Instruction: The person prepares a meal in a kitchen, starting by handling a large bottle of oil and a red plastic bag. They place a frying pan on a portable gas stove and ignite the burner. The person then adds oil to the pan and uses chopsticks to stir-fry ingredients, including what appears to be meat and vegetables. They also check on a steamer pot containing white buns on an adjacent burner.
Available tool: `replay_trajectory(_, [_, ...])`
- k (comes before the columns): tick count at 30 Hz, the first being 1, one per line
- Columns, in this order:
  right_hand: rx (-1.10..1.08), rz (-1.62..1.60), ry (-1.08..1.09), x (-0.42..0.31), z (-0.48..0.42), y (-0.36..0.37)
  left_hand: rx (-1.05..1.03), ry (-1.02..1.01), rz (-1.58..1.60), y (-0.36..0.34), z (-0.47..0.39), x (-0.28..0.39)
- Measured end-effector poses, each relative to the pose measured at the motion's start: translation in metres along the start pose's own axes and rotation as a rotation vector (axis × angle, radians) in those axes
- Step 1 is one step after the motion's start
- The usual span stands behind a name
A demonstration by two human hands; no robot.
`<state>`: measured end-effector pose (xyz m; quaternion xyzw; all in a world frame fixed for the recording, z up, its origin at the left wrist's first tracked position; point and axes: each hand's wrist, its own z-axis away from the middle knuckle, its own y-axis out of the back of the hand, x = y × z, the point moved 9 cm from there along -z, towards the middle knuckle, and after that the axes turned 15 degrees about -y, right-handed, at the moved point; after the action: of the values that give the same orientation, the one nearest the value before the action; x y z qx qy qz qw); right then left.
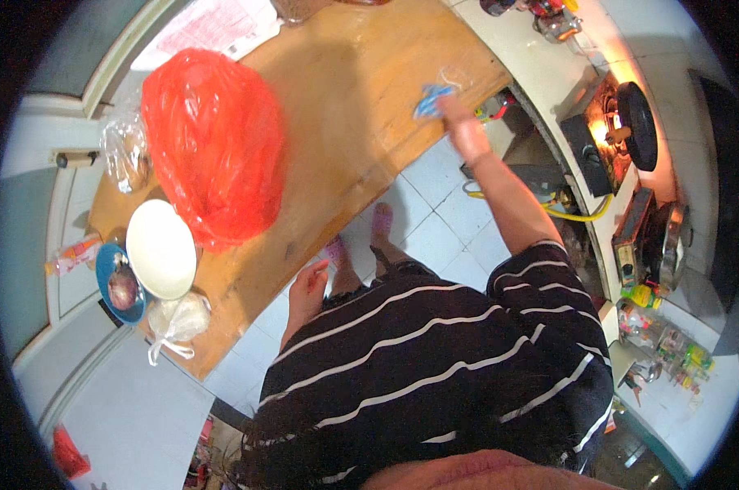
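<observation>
My right hand (462, 125) reaches to the far right end of the wooden table (333, 110). It grips a crumpled blue-and-white plastic wrapper or cloth (434, 101), slightly blurred, at the tabletop. A pale, thin loop (455, 78) lies just beyond the fingers. My left hand (308, 286) hangs at my side by the table's front edge, loosely curled with nothing visible in it. On the left half of the table stands a large, full red plastic bag (216, 147).
Beside the red bag are a cream bowl (161, 250), a blue bowl (119, 309) holding a red onion (124, 289), and a knotted white bag (178, 318). Rightward, a gas stove (590, 147) shows a lit flame near a black pan (636, 126). A yellow hose (581, 215) hangs below.
</observation>
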<state>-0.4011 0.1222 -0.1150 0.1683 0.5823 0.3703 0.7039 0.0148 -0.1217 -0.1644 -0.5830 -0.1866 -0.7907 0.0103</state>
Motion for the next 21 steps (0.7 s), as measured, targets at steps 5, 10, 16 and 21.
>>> replay_trajectory(5, [0.713, 0.434, 0.001, 0.077, -0.143, 0.087, -0.079, 0.056, -0.08, -0.003, 0.004, 0.007])
replay_trajectory(10, [0.475, -0.048, 0.15, -0.032, -0.172, -0.037, -0.095, 0.196, 0.14, -0.023, 0.003, 0.001])
replay_trajectory(16, [-0.133, -0.135, 0.74, -0.115, 0.044, -0.145, -0.072, -0.069, 0.128, -0.032, -0.025, 0.027])
replay_trajectory(21, [-0.369, 0.165, 0.352, -0.015, 0.051, -0.092, -0.142, 0.084, -0.063, -0.028, -0.014, 0.03])
